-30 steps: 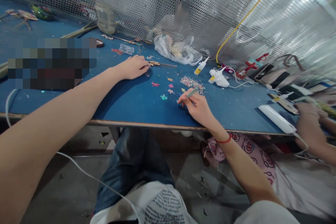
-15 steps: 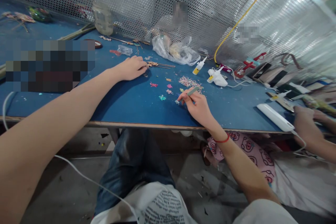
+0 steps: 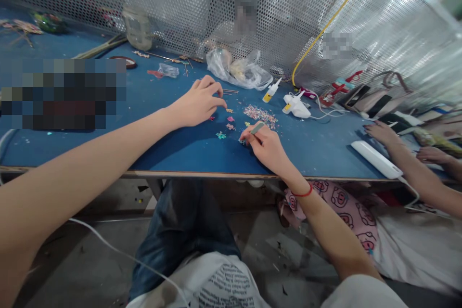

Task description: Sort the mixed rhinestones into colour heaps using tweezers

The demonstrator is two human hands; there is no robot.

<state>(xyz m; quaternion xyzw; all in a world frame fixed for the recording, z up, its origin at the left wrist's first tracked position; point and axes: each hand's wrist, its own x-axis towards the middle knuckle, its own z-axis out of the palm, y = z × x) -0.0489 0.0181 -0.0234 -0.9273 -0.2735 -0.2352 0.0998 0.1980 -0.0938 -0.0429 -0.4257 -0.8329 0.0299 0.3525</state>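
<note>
My right hand [image 3: 265,147] rests on the blue table [image 3: 173,139], fingers pinched round grey-green tweezers [image 3: 255,129] whose tip touches a small coloured piece. My left hand [image 3: 198,102] hovers just left of it, fingers curled together in a pinch above small pink and teal flower-shaped pieces [image 3: 221,135]. A gold hairpin [image 3: 230,91] pokes out behind the left hand. A pile of tiny pale sequins [image 3: 260,114] lies beyond the tweezers.
A white glue gun [image 3: 296,106] and small glue bottle [image 3: 270,90] lie behind the pile. A clear plastic bag [image 3: 238,70] and a jar [image 3: 137,29] stand by the perforated metal wall. A white bar [image 3: 375,160] and another person's hands [image 3: 382,132] are at right.
My left hand has left the gold hairpin and slid right toward the flower pieces, fingers lifted into a pinch. The right hand barely shifted. The other person's hand reached up onto the table.
</note>
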